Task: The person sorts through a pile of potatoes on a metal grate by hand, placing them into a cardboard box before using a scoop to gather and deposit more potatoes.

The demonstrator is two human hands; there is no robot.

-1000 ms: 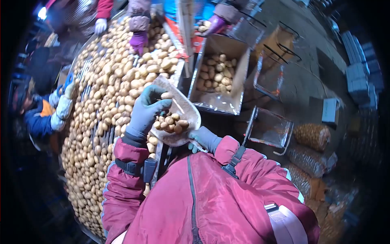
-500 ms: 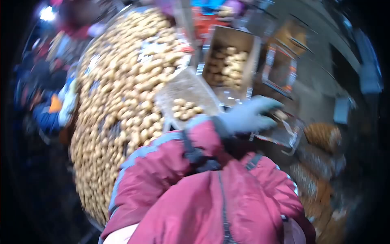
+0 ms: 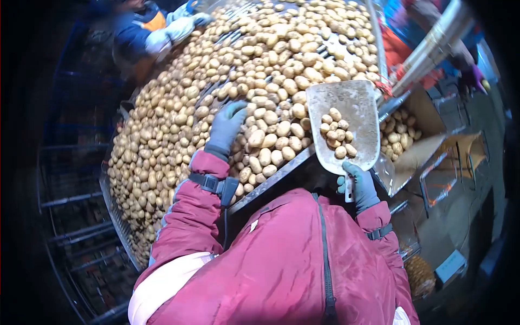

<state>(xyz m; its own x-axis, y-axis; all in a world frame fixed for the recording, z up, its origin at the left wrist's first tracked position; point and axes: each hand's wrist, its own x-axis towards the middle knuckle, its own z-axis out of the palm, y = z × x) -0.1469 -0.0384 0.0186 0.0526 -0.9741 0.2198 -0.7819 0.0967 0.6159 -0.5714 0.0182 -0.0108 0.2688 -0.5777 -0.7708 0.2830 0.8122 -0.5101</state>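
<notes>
My right hand point(image 3: 359, 187), in a grey glove, grips the short handle of a worn whitish scoop point(image 3: 362, 103). Several small potatoes point(image 3: 338, 134) lie in the scoop's pan, which sits at the right edge of the sorting table. My left hand point(image 3: 225, 130), gloved too, is over the wide heap of potatoes point(image 3: 173, 130), with thumb and fingers apart. Its fingertips are near or touching the potatoes; I cannot make out anything held in them.
A metal edge point(image 3: 276, 176) borders the heap in front of me. On the right stands a cardboard box point(image 3: 425, 111) with potatoes inside, beside a slanting post point(image 3: 433, 43). A co-worker's gloved hands point(image 3: 173, 32) are at the far left. A full mesh sack point(image 3: 420, 276) sits low on the right.
My left hand has moved from the right, across my body, to the potato heap on the left. My view has turned, and my right hand on the scoop handle now shows.
</notes>
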